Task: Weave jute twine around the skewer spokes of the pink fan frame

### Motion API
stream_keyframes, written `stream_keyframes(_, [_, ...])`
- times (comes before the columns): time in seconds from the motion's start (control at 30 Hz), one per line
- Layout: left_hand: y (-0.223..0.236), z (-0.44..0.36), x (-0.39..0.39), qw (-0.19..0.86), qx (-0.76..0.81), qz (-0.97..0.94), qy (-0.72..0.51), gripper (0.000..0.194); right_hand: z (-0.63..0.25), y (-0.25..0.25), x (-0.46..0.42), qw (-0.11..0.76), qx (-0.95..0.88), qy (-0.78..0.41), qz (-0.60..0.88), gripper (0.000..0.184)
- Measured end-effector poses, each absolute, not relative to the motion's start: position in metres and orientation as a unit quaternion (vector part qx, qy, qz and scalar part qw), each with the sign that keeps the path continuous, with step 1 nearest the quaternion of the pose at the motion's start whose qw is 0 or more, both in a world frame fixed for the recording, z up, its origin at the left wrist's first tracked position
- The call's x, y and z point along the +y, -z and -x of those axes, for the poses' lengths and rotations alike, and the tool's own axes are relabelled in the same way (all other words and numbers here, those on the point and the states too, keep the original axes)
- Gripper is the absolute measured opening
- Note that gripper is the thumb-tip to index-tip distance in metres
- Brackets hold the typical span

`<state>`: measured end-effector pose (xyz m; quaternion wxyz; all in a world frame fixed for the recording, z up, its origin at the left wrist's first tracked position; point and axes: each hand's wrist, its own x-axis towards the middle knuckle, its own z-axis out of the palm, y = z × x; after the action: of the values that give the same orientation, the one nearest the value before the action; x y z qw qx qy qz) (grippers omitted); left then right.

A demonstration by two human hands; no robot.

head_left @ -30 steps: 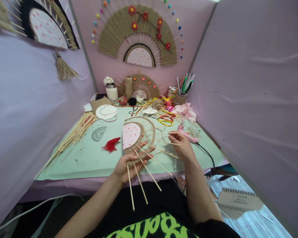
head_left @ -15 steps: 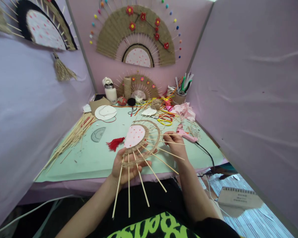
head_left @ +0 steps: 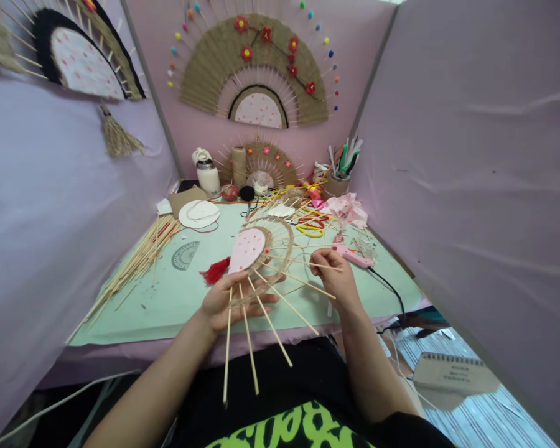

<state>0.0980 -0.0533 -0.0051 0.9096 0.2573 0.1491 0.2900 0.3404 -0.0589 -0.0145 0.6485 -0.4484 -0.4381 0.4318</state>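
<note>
A person's two bare hands work on a half-made fan [head_left: 247, 249], held tilted over the near part of a pale green tabletop [head_left: 158, 318]. The fan has a white half-round panel with red dots, a twine-wrapped border, and thin wooden sticks [head_left: 277, 331] spreading towards the person and to the right. A band of twine [head_left: 289, 239] arcs across the sticks, beyond the panel.

The left hand [head_left: 221, 303] clamps the fan near its lower edge, thumb on top and the other fingers spread underneath. The right hand [head_left: 338, 281] has its thumb and forefinger together in a pinch beside the outer part of a stick; whether they grip twine or the stick, I cannot tell.

The step in hand looks like working twine across the sticks to build up the band. The next move calls for a steady left hold, even spacing between sticks, and gentle tension, as the slender sticks could shift or bend.

A red tassel [head_left: 216, 271] lies just beside the panel. Further left are a protractor [head_left: 185, 256] and a bundle of loose sticks [head_left: 137, 264]. A pink glue gun [head_left: 353, 256] lies beyond the right hand.
</note>
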Motion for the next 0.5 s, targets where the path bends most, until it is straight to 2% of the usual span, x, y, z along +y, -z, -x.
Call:
stream_keyframes(0.23, [-0.012,-0.065,-0.017,0.873,0.181,-0.395,-0.22,0.045,-0.332,0.014,-0.054,0.64,-0.447,-0.439,0.445,0.017])
stream_keyframes(0.37, [-0.011,-0.053,-0.014,0.856,0.256,-0.391,-0.221,0.059,-0.33,0.014,-0.058,0.631,-0.453,-0.442,0.447,0.016])
stream_keyframes(0.5, [-0.01,-0.05,-0.02,0.869,0.286,-0.325,-0.24,0.07,-0.33,0.013,-0.063,0.637,-0.417,-0.51,0.4,0.014])
